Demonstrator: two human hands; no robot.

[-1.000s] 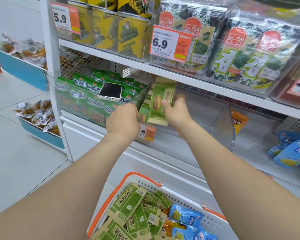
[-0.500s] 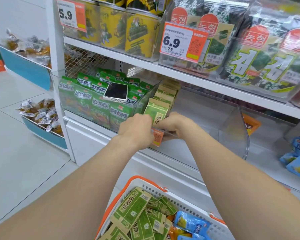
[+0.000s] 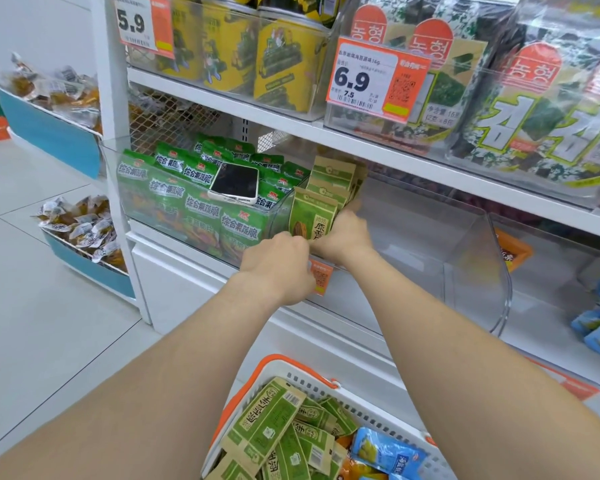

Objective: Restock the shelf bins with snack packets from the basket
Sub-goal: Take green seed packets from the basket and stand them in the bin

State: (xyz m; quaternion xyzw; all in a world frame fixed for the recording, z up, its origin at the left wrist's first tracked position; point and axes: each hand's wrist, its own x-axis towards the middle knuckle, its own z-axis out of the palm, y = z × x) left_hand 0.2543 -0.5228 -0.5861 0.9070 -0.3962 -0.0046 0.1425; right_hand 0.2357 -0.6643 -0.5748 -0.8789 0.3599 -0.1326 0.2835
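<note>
Two hands meet at the near left corner of a clear shelf bin on the middle shelf. The left hand is at the front edge of the bin with its fingers curled inward; I cannot tell if they hold anything, because the back of the hand hides them. The right hand reaches over the rim and its fingers curl against the right side of the front green-and-tan snack packet, which stands upright. Behind this packet, more packets of the same kind stand in a row along the left wall of the bin, toward the far side. The part of the bin to the right holds no packets. Just to the left is another clear bin full of bright green bags, and a phone lies face up on top of them. Near the bottom of the view, a white basket with an orange rim holds many flat green-and-tan packets in a loose pile, and some blue packets on its right side. An orange price tag hangs at the shelf edge, between the two wrists.
</note>
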